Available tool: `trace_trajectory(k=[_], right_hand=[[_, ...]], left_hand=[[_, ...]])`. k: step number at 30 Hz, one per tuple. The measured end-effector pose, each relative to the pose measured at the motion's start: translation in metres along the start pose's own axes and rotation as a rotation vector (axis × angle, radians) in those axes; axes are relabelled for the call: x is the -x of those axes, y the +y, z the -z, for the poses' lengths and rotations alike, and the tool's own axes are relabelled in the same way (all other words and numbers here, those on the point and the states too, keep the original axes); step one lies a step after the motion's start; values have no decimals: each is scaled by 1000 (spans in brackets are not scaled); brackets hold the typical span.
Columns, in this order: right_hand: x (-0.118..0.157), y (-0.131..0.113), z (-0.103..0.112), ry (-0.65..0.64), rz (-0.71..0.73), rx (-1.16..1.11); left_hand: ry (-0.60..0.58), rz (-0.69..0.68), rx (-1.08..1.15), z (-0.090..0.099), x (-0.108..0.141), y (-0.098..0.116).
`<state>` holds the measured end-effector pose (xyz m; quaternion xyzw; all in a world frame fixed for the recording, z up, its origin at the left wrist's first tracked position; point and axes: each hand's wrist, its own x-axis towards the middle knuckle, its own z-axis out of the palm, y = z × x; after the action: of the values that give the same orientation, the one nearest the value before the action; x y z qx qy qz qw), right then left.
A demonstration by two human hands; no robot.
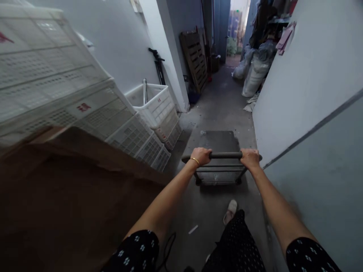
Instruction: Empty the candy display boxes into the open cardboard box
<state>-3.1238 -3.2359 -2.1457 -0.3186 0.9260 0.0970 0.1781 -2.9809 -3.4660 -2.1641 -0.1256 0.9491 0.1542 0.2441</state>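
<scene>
Both my arms reach forward to the dark handle bar of a platform cart (pixel 221 139). My left hand (pixel 200 156), with a gold bracelet at the wrist, is wrapped round the left part of the bar. Round its right end closes my right hand (pixel 250 158), close to the wall. Thin crossbars run below the handle, down to the cart's flat grey deck. On the visible part of that deck I see no load, only a small pale scrap near its far left corner. My foot in a light shoe (pixel 231 209) is on the floor behind the cart.
Stacked white plastic crates (pixel 93 109) and a brown cardboard box (pixel 70 196) crowd the left. An open white crate (pixel 150 102) holds metal rods. Further on, a wooden pallet (pixel 195 60) leans left; wrapped bundles (pixel 255 71) line the right. A wall (pixel 309 75) runs along my right.
</scene>
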Motion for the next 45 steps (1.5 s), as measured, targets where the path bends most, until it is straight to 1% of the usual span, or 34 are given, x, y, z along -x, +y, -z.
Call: trace_trajectory(k=[4, 7, 9, 12, 19, 22, 27, 30, 34, 37, 40, 43, 45], right_hand=[[-120, -22, 0, -16, 128, -9], [-209, -27, 4, -47, 215, -19], [-268, -25, 7, -56, 235, -14], [-359, -15, 6, -60, 221, 19], [-581, 8, -4, -34, 114, 114], [-672, 10, -1, -37, 89, 144], [-823, 6, 5, -51, 81, 166], [-917, 6, 1, -53, 94, 155], [-1046, 18, -6, -44, 93, 136], [-1144, 30, -6, -22, 61, 123], [-1237, 41, -1, -30, 32, 105], [-1326, 48, 6, -40, 14, 100], [-1385, 50, 8, -41, 8, 107]], left_hand=[[-4, 129, -60, 23, -107, -64], [-34, 162, -90, 45, -189, -102], [-42, 160, -97, 58, -246, -122], [-24, 150, -81, 72, -333, -148], [45, 76, 13, 98, -540, -215], [66, 35, 45, 115, -623, -247], [58, 10, 70, 149, -764, -307], [41, 19, 51, 164, -853, -343], [38, 23, 15, 183, -975, -384], [33, -11, -6, 204, -1065, -409], [4, -55, -25, 230, -1152, -431], [2, -66, -36, 254, -1238, -452], [-2, -62, -27, 267, -1297, -471]])
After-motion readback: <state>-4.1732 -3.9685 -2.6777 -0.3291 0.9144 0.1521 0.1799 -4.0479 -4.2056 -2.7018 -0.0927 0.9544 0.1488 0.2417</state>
